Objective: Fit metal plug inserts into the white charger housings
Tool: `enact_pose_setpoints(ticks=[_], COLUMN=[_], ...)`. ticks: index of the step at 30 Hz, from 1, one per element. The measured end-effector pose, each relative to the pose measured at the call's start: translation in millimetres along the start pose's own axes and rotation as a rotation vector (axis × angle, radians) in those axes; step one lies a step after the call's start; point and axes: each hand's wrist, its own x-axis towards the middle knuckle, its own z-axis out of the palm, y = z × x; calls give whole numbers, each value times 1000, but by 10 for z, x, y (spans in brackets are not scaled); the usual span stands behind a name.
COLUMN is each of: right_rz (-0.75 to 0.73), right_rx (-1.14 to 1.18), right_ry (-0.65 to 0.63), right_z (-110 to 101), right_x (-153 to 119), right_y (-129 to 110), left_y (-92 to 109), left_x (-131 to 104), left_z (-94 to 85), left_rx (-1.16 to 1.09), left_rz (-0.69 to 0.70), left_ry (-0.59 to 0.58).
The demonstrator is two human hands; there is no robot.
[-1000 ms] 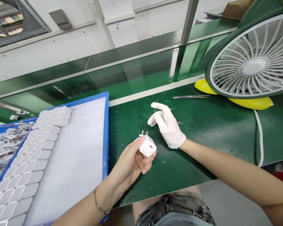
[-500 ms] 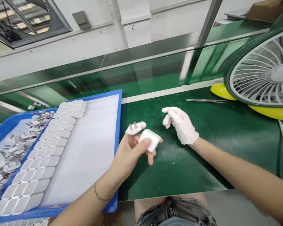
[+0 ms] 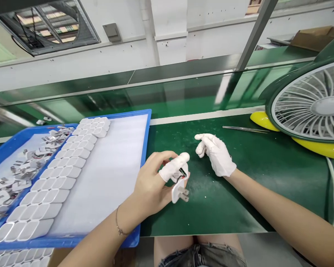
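Note:
My left hand [image 3: 156,181], with a white cover on one finger, holds a white plug housing over the green table. A plug face [image 3: 178,191] with two metal prongs hangs at its lower side, and a small circuit board and red and black wires show between the parts. To the right, my right hand [image 3: 215,154] wears a white glove. Its fingers are bent, with thumb and fingertips near each other; whether anything small is between them cannot be made out.
A blue tray [image 3: 145,148] at left holds rows of white housings [image 3: 62,182]. Another blue tray [image 3: 9,146] holds loose plug parts [image 3: 30,163]. Metal tweezers [image 3: 245,129] lie behind my right hand. A green fan [image 3: 308,104] with yellow feet stands at right.
My left hand has turned over, so the prongs now point right and down and the covered finger lies across the housing. The camera view has shifted slightly. My right hand keeps its pose.

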Motion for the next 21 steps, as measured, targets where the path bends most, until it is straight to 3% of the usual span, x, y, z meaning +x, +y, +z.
enact_pose_setpoints(ticks=[3, 7, 9, 13, 15, 19, 21], right_rz=[-2, -56, -209, -757, -892, -889, -892], right_rx=[-23, -142, -267, -535, -567, -542, -527], right_ry=[6, -1, -40, -223, -296, -324, -334], right_z=[1, 24, 60, 179, 231, 261, 251], right_x=[8, -40, -121, -333, -404, -418, -398], right_y=[1, -3, -18, -84, -114, -127, -122], left_y=[30, 76, 86, 48, 1, -88, -102], left_x=[19, 81, 115, 166, 181, 203, 212], left_z=[3, -5, 2, 38, 55, 78, 81], left_rx=[-117, -230, -260, -302, -350, -501, -534], left_rz=[-180, -288, -395, -545, -589, -704, -721], left_ry=[-45, -107, -92, -106, -198, -462, -517])
